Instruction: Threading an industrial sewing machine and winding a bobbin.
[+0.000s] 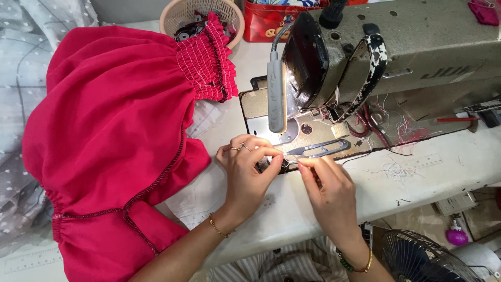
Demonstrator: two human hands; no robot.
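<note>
1. Pinching something tiny between thumb and forefinger, the left hand (245,167) meets the right hand (326,185) just in front of the sewing machine (396,62); the right fingertips are pressed together too, seemingly on the same fine thread.
2. Judging by this, stitching is paused: the red garment (109,141) lies bunched to the left on the table (417,172), away from the needle, with its gathered cuff and seams already sewn.
3. Thread snips (319,149) rest unused on the machine bed, just beyond the fingers.
4. Hidden: the thread itself is too thin to see, and the lamp (276,94) covers the needle. A basket (201,15) is cut off at top.
</note>
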